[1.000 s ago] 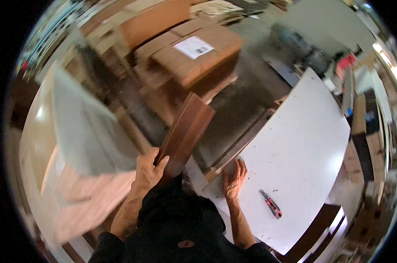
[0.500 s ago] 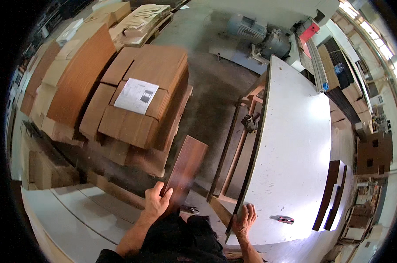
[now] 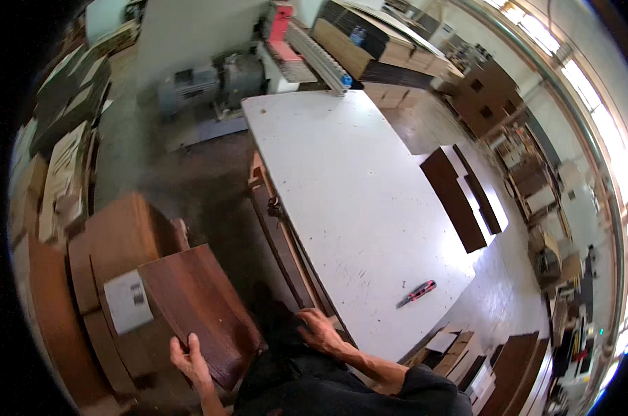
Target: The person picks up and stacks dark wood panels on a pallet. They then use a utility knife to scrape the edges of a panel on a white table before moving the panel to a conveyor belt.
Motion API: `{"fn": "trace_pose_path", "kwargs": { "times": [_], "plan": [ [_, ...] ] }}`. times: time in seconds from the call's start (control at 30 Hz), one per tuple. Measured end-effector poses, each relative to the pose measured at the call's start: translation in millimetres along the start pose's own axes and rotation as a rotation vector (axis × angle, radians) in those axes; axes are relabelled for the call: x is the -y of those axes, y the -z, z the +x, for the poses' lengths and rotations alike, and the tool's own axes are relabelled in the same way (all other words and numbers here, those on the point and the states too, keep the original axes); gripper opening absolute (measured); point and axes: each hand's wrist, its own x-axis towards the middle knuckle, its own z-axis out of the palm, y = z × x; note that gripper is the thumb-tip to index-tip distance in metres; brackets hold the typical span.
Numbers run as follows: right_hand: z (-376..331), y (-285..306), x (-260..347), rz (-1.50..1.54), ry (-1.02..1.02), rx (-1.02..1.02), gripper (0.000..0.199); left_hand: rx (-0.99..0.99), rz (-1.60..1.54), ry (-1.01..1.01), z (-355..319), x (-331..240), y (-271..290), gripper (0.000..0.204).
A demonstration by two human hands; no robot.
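My left hand grips the lower left edge of a dark brown wood-grain board, its thumb lying on the face. The board is tilted in front of me, to the left of a white-topped table. By the table's near left edge is my right hand, its fingers loosely bent and apart, with nothing seen in them. Whether it touches the edge I cannot tell. A red and black utility knife lies on the tabletop to the right of that hand.
Stacked cardboard boxes stand close on the left, partly behind the board. Dark brown panels rest along the table's right side. More panels and cartons are at the lower right. An electric motor sits beyond the table.
My view has swung to the right. The brown board has turned its broad face toward me, still in my left hand. My right hand has come off the tabletop.
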Motion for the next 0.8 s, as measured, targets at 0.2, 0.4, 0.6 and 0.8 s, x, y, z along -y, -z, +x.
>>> {"fn": "trace_pose_path", "kwargs": {
  "times": [0.2,0.4,0.6,0.8],
  "plan": [
    [174.4,-51.1,-22.6,0.073,0.153,0.369,0.035,0.028,0.138,-0.036,126.0,29.3,-55.6,0.022],
    [382.3,-20.7,18.7,-0.021,0.3,0.468,0.036,-0.133,0.119,0.002,264.8,6.2,-115.0,0.018],
    [552.4,-14.6,55.4,0.004,0.343,0.599,0.032,-0.401,0.166,-0.123,354.9,-44.4,-151.8,0.033],
    [688.9,-77.6,101.0,0.035,0.559,0.805,0.031,-0.632,0.075,0.051,429.1,-62.4,-169.6,0.028]
  ]
}}
